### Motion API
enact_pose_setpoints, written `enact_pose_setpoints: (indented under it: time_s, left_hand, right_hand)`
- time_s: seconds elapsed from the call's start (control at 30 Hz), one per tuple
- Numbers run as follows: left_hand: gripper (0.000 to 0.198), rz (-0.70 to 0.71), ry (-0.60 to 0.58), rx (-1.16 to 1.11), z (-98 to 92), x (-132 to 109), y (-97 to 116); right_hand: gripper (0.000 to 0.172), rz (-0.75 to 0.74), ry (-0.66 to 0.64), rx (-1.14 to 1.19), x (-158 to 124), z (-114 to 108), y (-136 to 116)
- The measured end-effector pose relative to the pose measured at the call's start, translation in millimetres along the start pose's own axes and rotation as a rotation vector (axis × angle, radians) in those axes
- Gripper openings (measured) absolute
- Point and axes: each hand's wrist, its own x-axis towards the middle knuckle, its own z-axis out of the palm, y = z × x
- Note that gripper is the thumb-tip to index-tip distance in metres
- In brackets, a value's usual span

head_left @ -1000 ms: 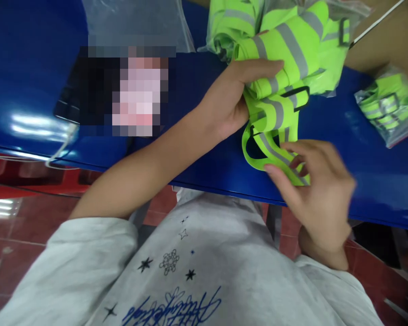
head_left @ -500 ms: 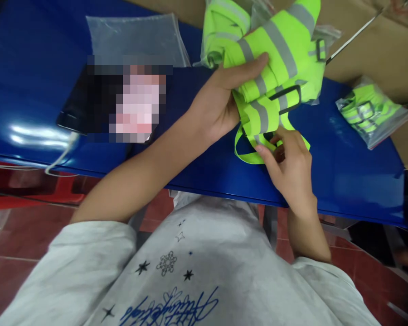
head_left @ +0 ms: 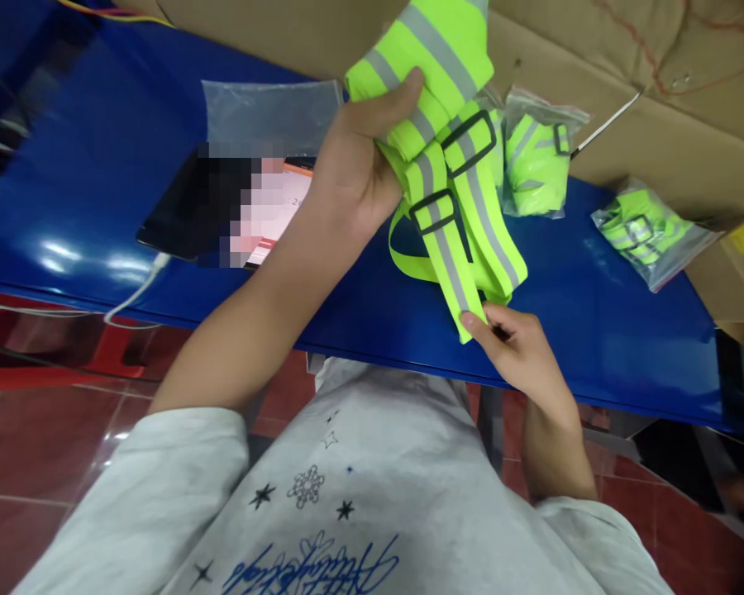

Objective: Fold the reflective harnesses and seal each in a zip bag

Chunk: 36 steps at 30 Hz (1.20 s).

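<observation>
My left hand (head_left: 372,157) grips a folded neon-yellow reflective vest (head_left: 437,58) with grey stripes, thumb on top and fingers hidden underneath. From the bundle hang straps with black buckles (head_left: 432,211). Lower down, my right hand (head_left: 514,343) pinches the end of one striped strap (head_left: 450,268) between thumb and fingers. The strap is drawn fairly straight from the bundle toward me. A second strap loops beside it, close above the blue table (head_left: 353,306).
A clear plastic bag (head_left: 266,111) lies flat at the back left, near a black phone (head_left: 179,207) with a white cable. Bagged neon vests (head_left: 538,165) and another bagged one (head_left: 641,227) lie to the right. Brown cardboard (head_left: 551,49) lines the back.
My right hand has moved down toward me, drawing a strap out of the bundle. The straps and both buckles now show more clearly. The whole view has shifted a little.
</observation>
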Motion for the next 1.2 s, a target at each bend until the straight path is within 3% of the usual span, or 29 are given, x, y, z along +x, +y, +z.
enact_pose_setpoints:
  time_s: [0.17,0.23,0.3,0.4,0.43,0.5,0.57,0.63,0.7,0.83,1.03,1.2]
  left_hand:
    - [0.023,-0.024,-0.054,-0.002,-2.2,3.3,2.2]
    - [0.024,-0.014,-0.102,0.018,-2.4,1.3,3.1]
    - [0.022,-0.012,-0.163,0.067,-2.5,-2.4,3.7]
    - [0.014,-0.077,-0.249,0.197,0.5,-12.3,-0.3]
    - [0.011,-0.098,-0.264,0.248,2.8,-16.7,-2.9]
    - [0.025,-0.129,-0.255,0.336,9.0,-26.0,-8.0]
    - [0.037,-0.196,-0.223,0.374,15.4,-33.0,-10.9]
    - [0.037,-0.280,-0.203,0.366,19.9,-35.7,-11.2]
    - [0.026,-0.289,-0.221,0.327,21.5,-34.6,-11.1]
    - [0.015,-0.197,-0.338,0.228,20.0,-32.9,-16.8]
    - [0.013,-0.357,-0.293,0.287,20.3,-43.8,-26.6]
    - [0.021,-0.484,-0.305,0.202,13.0,-46.0,-32.1]
  right_hand:
    - [0.060,-0.008,-0.023,-0.092,-8.3,-16.3,1.1]
    - [0.044,-0.021,0.012,-0.080,-7.4,-29.2,-0.6]
    - [0.028,-0.079,0.190,-0.043,-1.1,-44.2,-2.8]
    - [0.052,-0.344,0.532,0.006,23.0,-65.4,-7.8]
    - [0.060,-0.440,0.531,0.008,34.6,-71.1,-10.8]
    - [0.072,-0.494,0.372,0.022,60.0,-79.5,-19.4]
    - [0.078,-0.388,0.185,0.051,83.0,-83.7,-31.0]
    - [0.067,-0.282,0.158,0.079,98.1,-84.3,-44.0]
    - [0.051,-0.304,0.251,-0.011,103.2,-82.6,-56.2]
    - [0.038,-0.539,0.382,-0.163,96.8,-77.1,-72.3]
    - [0.031,-0.635,0.584,0.079,102.6,-63.1,-64.6]
    - [0.034,-0.761,0.615,-0.078,99.0,-63.7,-48.9]
